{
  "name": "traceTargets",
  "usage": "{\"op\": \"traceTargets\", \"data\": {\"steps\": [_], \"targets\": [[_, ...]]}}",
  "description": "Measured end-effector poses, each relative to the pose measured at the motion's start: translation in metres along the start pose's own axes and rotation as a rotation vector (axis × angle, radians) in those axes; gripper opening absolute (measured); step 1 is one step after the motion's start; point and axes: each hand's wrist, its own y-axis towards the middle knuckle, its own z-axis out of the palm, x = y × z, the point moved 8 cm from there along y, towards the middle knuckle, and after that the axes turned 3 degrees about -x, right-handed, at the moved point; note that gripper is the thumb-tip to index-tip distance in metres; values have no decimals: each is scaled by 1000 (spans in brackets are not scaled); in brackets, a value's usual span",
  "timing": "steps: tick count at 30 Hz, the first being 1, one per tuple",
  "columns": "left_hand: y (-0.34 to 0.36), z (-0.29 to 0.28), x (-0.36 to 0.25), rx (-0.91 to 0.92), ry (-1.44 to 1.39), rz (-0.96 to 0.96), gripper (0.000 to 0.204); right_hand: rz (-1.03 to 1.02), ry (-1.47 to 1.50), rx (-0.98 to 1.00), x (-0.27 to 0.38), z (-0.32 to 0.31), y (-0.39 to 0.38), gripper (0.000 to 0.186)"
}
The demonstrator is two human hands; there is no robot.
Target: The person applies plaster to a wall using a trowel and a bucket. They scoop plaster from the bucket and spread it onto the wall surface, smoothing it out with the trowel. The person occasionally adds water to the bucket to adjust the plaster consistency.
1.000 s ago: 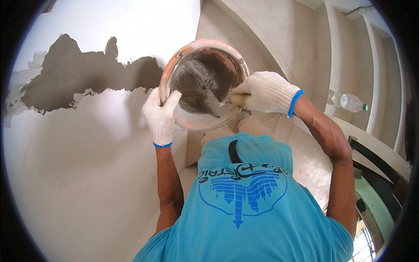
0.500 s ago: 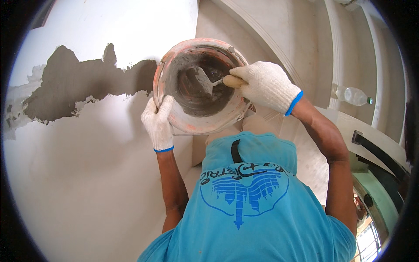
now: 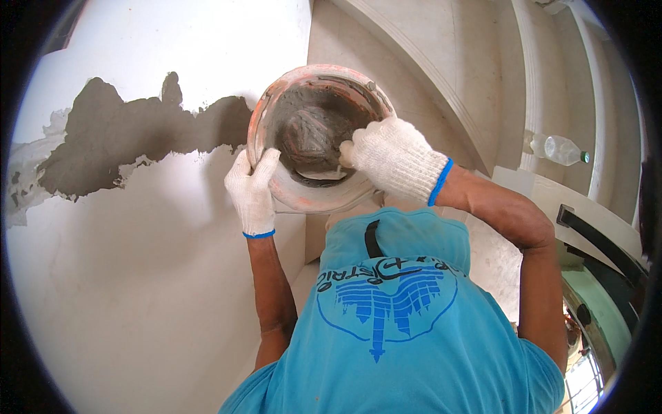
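A round bucket (image 3: 298, 196) with an orange, mortar-smeared rim is held up before me. Wet grey mortar (image 3: 310, 127) coats its inside. My left hand (image 3: 252, 190), in a white knit glove with a blue cuff, grips the bucket's left rim, thumb on top. Over the right side of the bucket, my gloved right hand (image 3: 393, 155) is closed round the trowel's handle, which the glove mostly hides. The trowel's blade (image 3: 324, 176) is low inside the bucket at the near wall, partly covered in mortar.
On the white wall (image 3: 138, 241) to the left runs a rough band of grey mortar (image 3: 138, 131). Pale stair steps (image 3: 476, 62) climb at the upper right, with a clear plastic bottle (image 3: 560, 150) lying on one. A dark curved handle (image 3: 600, 241) is at the far right.
My right hand has moved left and down, bringing the trowel blade from the bucket's middle to its near side. The bucket has shifted slightly right, my left hand still on its rim.
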Motion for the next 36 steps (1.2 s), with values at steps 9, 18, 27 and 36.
{"op": "traceTargets", "data": {"steps": [9, 18, 27, 36], "targets": [[-2, 5, -1, 23, -9, -29, 24, 40, -154, -131, -13, -22, 24, 12], [-1, 4, -4, 31, 22, -24, 25, -56, -117, 67, -10, -7, 5, 17], [1, 10, -12, 41, 29, 10, 29, 87, -198, -104, -37, -10, 18, 21], [3, 6, 1, 44, 66, -19, 29, -3, -19, 47, -42, -1, 0, 16]]}}
